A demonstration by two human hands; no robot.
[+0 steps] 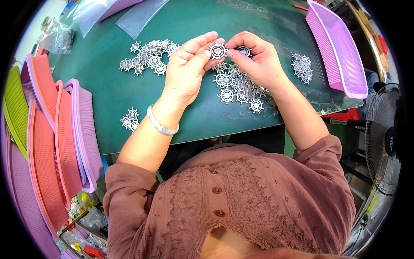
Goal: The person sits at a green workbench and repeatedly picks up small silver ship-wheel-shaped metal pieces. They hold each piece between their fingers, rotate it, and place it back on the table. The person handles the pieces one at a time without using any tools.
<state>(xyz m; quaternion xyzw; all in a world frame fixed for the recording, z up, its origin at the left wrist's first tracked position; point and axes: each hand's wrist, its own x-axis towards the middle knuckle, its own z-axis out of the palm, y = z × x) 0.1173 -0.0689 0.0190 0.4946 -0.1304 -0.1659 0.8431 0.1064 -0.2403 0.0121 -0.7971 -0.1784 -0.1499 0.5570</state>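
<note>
A silver ship's-wheel charm (218, 50) is pinched between the thumb and fingers of my left hand (189, 60). My right hand (258, 56) is closed close beside it, thumb and forefinger at the wheel's right edge. Within the curl of the right fingers a second ship's-wheel charm (244, 51) shows in part. Below both hands lies a spread pile of the same wheels (241, 88), partly covered by the right hand. Another heap of wheels (152, 55) is left of my left hand.
The green tabletop (194, 121) also bears small wheel clusters at near left (130, 119) and far right (302, 69). A purple basket (336, 47) stands at the right edge, near a fan (381, 138). Stacked coloured baskets (47, 172) are at left. Clear plastic bags (140, 17) lie at the back.
</note>
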